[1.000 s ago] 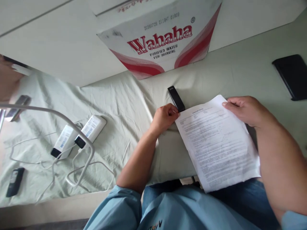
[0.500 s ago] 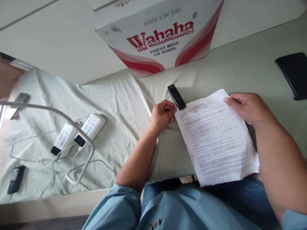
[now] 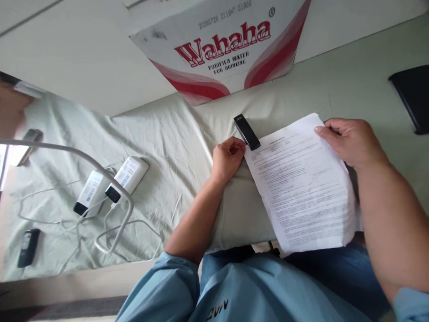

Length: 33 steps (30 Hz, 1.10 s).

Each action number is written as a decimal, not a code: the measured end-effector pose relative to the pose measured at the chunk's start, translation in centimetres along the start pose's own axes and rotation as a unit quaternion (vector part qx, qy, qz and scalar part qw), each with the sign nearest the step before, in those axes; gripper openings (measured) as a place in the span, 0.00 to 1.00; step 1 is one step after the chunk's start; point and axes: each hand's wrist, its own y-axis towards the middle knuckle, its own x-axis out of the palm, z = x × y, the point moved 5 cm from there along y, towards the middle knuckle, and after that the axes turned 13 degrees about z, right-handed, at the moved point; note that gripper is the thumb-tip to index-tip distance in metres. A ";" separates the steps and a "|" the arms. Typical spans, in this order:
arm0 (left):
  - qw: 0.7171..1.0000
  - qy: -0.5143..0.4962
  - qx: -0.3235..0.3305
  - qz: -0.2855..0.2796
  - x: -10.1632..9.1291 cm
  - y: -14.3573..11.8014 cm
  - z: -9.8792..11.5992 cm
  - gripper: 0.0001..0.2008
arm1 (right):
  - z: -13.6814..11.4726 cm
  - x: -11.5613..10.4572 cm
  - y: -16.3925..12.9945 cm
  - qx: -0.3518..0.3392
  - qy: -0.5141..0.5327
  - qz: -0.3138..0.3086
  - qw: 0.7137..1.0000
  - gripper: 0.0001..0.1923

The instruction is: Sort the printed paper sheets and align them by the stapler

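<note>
A printed sheet of paper (image 3: 301, 192), apparently with another sheet under its right side, lies partly on the cloth and hangs over the near edge above my lap. My right hand (image 3: 357, 141) grips its upper right edge, thumb on top and fingers beneath. My left hand (image 3: 229, 158) is closed in a pinch at the paper's upper left corner. A black stapler (image 3: 247, 132) lies right there, its near end over that corner and close to my left fingertips. Whether those fingers also touch the stapler is hidden.
A Wahaha water carton (image 3: 224, 53) stands behind the stapler. Two white power banks (image 3: 129, 172) with cables (image 3: 110, 250) lie on the left, near a small black device (image 3: 28, 247). A black flat case (image 3: 414, 98) lies far right. Green cloth (image 3: 187, 179) covers the table.
My right hand has shifted slightly up, raising the paper's right edge and drawing its lower edge upward. The lower right corner now curls differently. My left hand and the stapler keep their places.
</note>
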 end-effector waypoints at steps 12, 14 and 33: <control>0.945 0.047 0.322 -0.021 0.1 -0.8 2.5 0.14 | -1.0 -0.1 -0.1 0.023 -0.031 -0.009 0.999 0.18; 0.951 0.045 0.306 -0.018 0.1 -0.6 2.1 0.14 | -0.8 -0.1 -0.1 0.022 -0.023 -0.009 0.999 0.18; 0.968 -0.159 0.193 0.011 -1.3 0.5 0.1 0.21 | -0.8 0.5 -2.9 0.084 0.223 -0.349 0.906 0.16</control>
